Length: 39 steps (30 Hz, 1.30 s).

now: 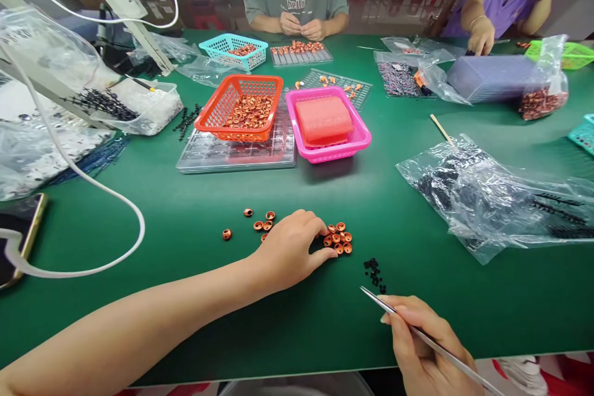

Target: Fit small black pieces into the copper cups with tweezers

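Palm down over the green table [185,198], my left hand [292,247] has its thumb and fingers apart at the left edge of a cluster of small copper-coloured cups [338,238]. More copper cups [258,226] lie to its left, partly covered by the hand. My right hand [427,340] holds metal tweezers [431,341] in a pinch, their tips pointing up and left. Just above those tips is a small pile of tiny black parts [374,273]. Nothing shows between the tweezer tips.
An orange basket [211,120] of copper parts stands on clear trays [232,162], beside a pink basket [362,136] holding a pink roll [323,119]. Plastic bags [482,198] lie right, a phone [34,216] and white cable [134,210] left. Two people sit opposite.
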{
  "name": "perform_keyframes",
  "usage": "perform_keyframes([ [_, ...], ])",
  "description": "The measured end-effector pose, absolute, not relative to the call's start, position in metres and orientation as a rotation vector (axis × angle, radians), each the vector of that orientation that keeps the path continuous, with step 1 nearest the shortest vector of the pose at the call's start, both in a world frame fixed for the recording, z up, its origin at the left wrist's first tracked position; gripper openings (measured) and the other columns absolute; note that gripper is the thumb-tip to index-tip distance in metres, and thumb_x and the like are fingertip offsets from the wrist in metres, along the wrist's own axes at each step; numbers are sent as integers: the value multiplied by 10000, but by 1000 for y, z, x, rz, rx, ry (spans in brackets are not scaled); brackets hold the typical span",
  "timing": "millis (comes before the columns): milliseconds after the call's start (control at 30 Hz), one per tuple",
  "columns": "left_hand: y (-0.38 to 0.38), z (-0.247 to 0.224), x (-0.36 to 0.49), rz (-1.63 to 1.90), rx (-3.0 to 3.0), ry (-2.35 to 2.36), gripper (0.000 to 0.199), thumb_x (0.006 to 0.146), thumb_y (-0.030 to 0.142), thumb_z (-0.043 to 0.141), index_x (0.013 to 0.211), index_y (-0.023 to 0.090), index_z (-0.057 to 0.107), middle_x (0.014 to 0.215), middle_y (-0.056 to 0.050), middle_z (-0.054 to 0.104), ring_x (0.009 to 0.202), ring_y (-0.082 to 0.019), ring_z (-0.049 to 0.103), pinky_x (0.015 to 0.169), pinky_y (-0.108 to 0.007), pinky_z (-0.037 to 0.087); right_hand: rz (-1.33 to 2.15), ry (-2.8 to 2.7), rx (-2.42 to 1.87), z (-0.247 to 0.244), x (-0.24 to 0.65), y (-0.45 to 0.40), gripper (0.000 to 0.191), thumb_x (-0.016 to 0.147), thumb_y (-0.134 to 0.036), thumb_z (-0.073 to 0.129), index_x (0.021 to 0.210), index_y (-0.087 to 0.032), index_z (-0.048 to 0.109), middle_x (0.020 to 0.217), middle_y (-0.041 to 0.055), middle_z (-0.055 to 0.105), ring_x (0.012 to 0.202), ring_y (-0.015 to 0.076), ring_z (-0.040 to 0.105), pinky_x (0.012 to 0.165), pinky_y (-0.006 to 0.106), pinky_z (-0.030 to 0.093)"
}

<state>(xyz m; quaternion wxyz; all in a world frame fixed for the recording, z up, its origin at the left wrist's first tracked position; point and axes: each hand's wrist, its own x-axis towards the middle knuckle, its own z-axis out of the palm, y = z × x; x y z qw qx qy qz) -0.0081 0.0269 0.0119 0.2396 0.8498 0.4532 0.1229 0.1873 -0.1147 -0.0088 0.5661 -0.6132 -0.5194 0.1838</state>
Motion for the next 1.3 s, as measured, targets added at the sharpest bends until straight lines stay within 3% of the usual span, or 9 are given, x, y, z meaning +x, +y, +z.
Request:
perform_keyframes([
  [300,27,20,-16,447,2290,1126,53,850,208,676,892,183,657,890,-41,681,853,-198,609,777,-321,474,479,-1170,-1369,-16,188,-116,129,818,-116,670,905,-210,657,873,50,743,776,177,715,627,275,613],
  [567,-9,26,-3,416,2217,828,138,883,142,521,938,191,637,842,-25,666,768,-170,592,698,-286,458,474,-1044,-1467,-11,212,-114,53,836,-192,677,877,-202,644,871,47,729,759,176,708,644,293,599],
  [900,-1,6,22,463,2155,622,136,878,145,497,950,166,611,820,-44,621,729,-162,555,656,-268,454,520,-1083,-1621,-6,217,-101,67,856,-247,646,833,-191,674,823,39,723,700,149,688,617,259,588],
  [1300,1,6,19,498,2060,710,133,876,150,501,952,161,610,822,-37,599,725,-158,544,664,-272,447,517,-1261,-1716,-10,215,-94,55,867,-241,647,887,-203,682,878,35,725,806,159,700,683,249,580],
])
